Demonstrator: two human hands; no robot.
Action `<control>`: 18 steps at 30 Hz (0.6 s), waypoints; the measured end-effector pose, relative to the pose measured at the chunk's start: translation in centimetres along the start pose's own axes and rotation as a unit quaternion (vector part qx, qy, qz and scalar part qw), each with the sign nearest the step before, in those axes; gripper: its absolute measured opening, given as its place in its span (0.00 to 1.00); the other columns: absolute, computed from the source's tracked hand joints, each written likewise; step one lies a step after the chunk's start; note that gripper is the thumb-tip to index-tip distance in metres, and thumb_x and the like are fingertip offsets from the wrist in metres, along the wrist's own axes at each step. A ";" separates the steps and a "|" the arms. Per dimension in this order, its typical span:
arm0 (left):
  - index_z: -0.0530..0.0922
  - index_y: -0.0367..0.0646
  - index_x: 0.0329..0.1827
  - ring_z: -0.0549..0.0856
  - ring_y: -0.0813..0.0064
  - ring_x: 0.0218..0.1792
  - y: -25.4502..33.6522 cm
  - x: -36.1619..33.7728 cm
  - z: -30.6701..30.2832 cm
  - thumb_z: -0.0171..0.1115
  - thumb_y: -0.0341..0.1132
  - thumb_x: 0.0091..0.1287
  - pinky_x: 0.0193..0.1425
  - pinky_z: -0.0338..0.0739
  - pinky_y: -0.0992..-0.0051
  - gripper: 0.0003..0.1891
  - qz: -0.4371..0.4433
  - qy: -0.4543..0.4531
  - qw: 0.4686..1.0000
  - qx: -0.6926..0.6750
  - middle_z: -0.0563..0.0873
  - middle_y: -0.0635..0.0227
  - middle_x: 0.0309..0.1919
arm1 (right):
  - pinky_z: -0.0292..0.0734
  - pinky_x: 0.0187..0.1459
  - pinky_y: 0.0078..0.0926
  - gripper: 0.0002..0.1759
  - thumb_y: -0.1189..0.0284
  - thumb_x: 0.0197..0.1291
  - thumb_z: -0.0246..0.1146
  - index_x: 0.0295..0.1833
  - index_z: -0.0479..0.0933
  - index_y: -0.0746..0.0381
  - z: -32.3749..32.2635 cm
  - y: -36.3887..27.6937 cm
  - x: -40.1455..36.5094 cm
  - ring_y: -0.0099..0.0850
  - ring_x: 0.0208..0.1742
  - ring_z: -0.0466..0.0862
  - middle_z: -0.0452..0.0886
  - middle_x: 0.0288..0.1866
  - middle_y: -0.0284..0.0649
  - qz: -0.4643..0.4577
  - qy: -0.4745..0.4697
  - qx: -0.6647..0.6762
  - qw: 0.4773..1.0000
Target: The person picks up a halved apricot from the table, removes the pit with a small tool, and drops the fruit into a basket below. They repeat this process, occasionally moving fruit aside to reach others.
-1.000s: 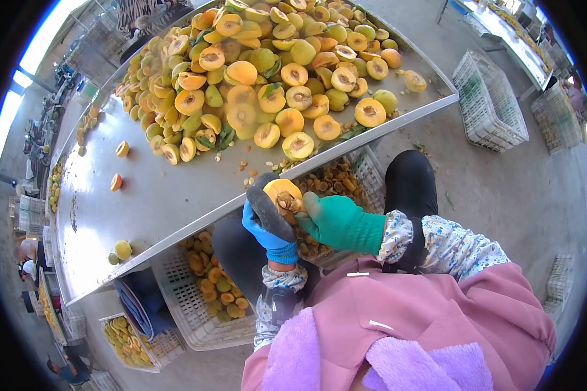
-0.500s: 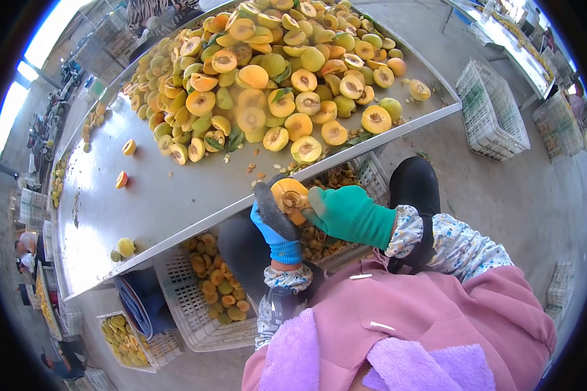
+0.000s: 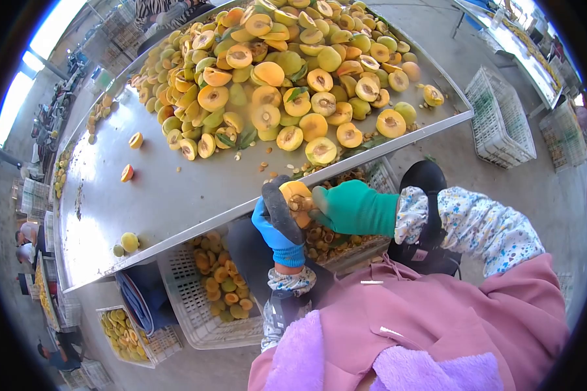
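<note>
My left hand [image 3: 280, 225], in a blue glove with a dark grey palm, holds a yellow peach half [image 3: 297, 195] with its cut side up, just off the near edge of the metal table. My right hand [image 3: 352, 207], in a green glove, is closed with its fingertips against the cut face. Brown matter shows at the peach's middle, by the right fingertips; whether those fingers grip a pit or a small tool is hidden. Beyond both hands a large heap of cut peaches [image 3: 296, 103] with a few leaves lies on the table.
The metal table [image 3: 169, 195] has a raised rim and a few stray peach halves. Below it stand a white crate [image 3: 182, 287] of peaches and a smaller crate [image 3: 156, 355]. Another white crate [image 3: 499, 120] stands on the floor at right. Other people sit at the far edges.
The whole view has shifted slightly, so table and heap sit a little further right and lower. Both hands keep the same hold at the peach half.
</note>
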State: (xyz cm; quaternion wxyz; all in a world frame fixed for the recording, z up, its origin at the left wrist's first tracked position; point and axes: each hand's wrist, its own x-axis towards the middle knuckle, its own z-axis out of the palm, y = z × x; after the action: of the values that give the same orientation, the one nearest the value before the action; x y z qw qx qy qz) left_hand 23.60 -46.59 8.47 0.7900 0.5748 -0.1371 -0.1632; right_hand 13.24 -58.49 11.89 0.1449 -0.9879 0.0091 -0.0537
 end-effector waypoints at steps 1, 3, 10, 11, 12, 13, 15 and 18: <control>0.83 0.30 0.46 0.83 0.78 0.34 -0.1 0.0 -0.1 0.53 0.46 0.77 0.42 0.79 0.76 0.22 0.001 -0.002 1.000 0.016 0.87 0.65 0.36 | 0.73 0.19 0.43 0.19 0.59 0.67 0.60 0.38 0.68 0.66 1.4 -0.6 -0.7 0.48 0.19 0.80 0.77 0.17 0.47 0.045 0.025 0.061 0.997; 0.83 0.30 0.47 0.83 0.80 0.34 0.2 -0.3 -0.4 0.56 0.43 0.75 0.41 0.78 0.78 0.20 0.007 -0.024 0.998 0.060 0.87 0.66 0.35 | 0.74 0.21 0.46 0.19 0.60 0.67 0.60 0.39 0.67 0.66 2.9 -1.4 -1.6 0.51 0.20 0.80 0.77 0.18 0.50 0.092 0.047 0.124 0.987; 0.84 0.30 0.50 0.82 0.83 0.33 -0.2 -0.9 -0.2 0.60 0.39 0.74 0.38 0.77 0.80 0.17 0.011 -0.082 0.983 0.162 0.88 0.67 0.33 | 0.76 0.35 0.51 0.19 0.58 0.70 0.56 0.42 0.70 0.66 2.3 -0.4 -2.7 0.56 0.33 0.82 0.81 0.30 0.56 0.158 -0.063 0.242 0.955; 0.84 0.30 0.50 0.82 0.83 0.33 -0.5 -1.0 -0.2 0.60 0.39 0.74 0.38 0.77 0.80 0.17 0.011 -0.084 0.983 0.161 0.88 0.67 0.33 | 0.76 0.36 0.50 0.18 0.58 0.70 0.56 0.41 0.71 0.66 2.2 -0.7 -2.6 0.56 0.34 0.82 0.81 0.31 0.56 0.162 -0.067 0.254 0.951; 0.84 0.30 0.49 0.82 0.82 0.34 -0.9 -1.0 -0.2 0.60 0.39 0.74 0.38 0.78 0.80 0.17 0.043 -0.068 0.986 0.144 0.88 0.67 0.34 | 0.76 0.36 0.50 0.18 0.58 0.70 0.56 0.41 0.71 0.66 3.2 -1.5 -2.5 0.56 0.34 0.82 0.81 0.31 0.56 0.163 -0.066 0.253 0.951; 0.84 0.30 0.49 0.83 0.82 0.34 -1.2 -1.0 -0.1 0.60 0.39 0.74 0.39 0.78 0.80 0.17 0.075 -0.051 0.988 0.126 0.88 0.66 0.34 | 0.75 0.36 0.47 0.18 0.59 0.70 0.57 0.41 0.71 0.65 4.8 -2.9 -2.4 0.52 0.33 0.82 0.80 0.30 0.54 0.196 0.003 0.324 0.926; 0.84 0.30 0.48 0.83 0.81 0.35 -1.6 -0.8 0.0 0.60 0.40 0.74 0.40 0.78 0.79 0.17 0.077 -0.042 0.989 0.120 0.88 0.65 0.35 | 0.75 0.36 0.44 0.17 0.59 0.70 0.58 0.40 0.72 0.64 5.9 -3.4 -2.6 0.49 0.33 0.81 0.80 0.30 0.52 0.228 0.069 0.388 0.890; 0.84 0.30 0.46 0.83 0.79 0.37 -1.0 -0.4 -0.3 0.58 0.42 0.75 0.43 0.79 0.78 0.19 0.053 -0.071 0.993 0.076 0.88 0.64 0.37 | 0.74 0.29 0.32 0.17 0.58 0.73 0.54 0.40 0.75 0.62 5.4 -2.0 -2.6 0.30 0.27 0.79 0.75 0.25 0.39 0.102 0.056 0.364 0.924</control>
State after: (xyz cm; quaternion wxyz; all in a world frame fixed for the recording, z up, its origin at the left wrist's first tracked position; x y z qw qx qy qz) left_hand 23.25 -46.49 7.44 0.7401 0.6119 -0.2348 -0.1503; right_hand 11.29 -54.94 7.04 0.4987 -0.8561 0.0982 -0.0935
